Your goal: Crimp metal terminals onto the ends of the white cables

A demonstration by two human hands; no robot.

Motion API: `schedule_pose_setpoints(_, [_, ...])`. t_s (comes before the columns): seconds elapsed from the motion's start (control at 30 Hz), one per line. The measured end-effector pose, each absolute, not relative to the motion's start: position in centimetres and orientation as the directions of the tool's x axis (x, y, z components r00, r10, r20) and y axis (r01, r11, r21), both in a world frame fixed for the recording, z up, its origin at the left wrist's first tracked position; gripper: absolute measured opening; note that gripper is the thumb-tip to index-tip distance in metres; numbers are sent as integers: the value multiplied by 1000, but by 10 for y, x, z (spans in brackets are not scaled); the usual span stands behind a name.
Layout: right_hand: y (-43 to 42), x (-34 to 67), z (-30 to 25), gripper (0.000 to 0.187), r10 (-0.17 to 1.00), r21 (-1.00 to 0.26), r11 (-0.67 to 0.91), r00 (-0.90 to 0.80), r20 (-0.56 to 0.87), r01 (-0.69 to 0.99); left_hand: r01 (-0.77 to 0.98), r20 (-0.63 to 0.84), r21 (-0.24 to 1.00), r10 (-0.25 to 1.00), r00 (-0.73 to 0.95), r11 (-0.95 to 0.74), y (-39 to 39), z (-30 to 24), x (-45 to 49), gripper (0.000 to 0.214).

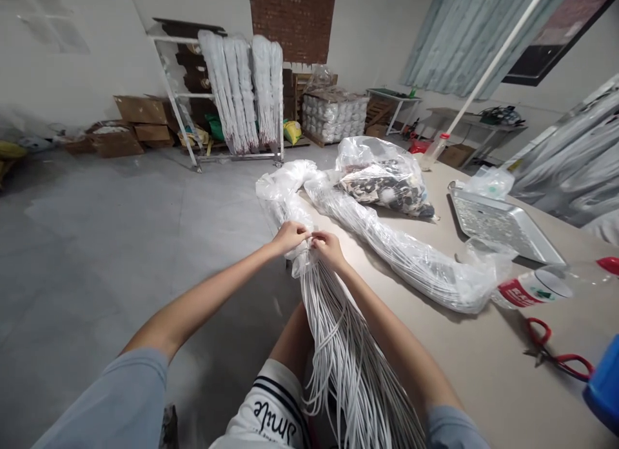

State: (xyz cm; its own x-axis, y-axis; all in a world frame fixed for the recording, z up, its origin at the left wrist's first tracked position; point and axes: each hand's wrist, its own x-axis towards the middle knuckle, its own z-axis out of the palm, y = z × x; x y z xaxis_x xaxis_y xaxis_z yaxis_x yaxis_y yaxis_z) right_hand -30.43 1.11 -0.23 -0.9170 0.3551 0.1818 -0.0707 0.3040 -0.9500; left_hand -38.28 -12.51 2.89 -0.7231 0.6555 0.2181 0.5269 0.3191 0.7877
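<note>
My left hand (290,237) and my right hand (329,248) meet fingertip to fingertip, pinched closed on a crumpled clear plastic bag (280,194). Their fingers are where the plastic gathers around a thick bundle of white cables (333,326). Whether a thin tie is also between the fingertips, I cannot tell. Below my hands the loose cable ends fan out over the table edge and past my lap. The bagged part of the bundle rests on the table's near left edge. Beside it lies a second cable bundle (401,252) wrapped in clear plastic.
On the table (459,359) are a clear bag of dark patterned cloth (382,184), a metal tray (507,223), a red-labelled bottle (532,289), red-handled cutters (556,355) and a blue object (604,384). A rack (176,100) with hanging cable bundles and cardboard boxes (140,110) stand behind.
</note>
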Motion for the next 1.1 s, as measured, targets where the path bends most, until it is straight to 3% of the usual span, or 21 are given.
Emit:
schedule_pose_setpoints(0.3, [16, -314, 2, 14, 93, -862, 481, -969, 230, -159, 527, 274, 809, 628, -728, 259, -117, 30, -380, 14])
schedule_pose_setpoints(0.5, [17, -310, 3, 27, 68, -823, 528, -955, 287, -210, 492, 283, 837, 581, -764, 239, -125, 18, -374, 16])
schedule_pose_setpoints(0.73, [16, -311, 18, 40, 20, -759, 601, -945, 328, -251, 376, 142, 876, 583, -800, 301, -123, -7, -377, 11])
schedule_pose_setpoints(1.1, [14, -305, 31, 34, -35, -690, 663, -933, 359, -290, 308, 106, 935, 694, -712, 173, -117, -19, -388, 16])
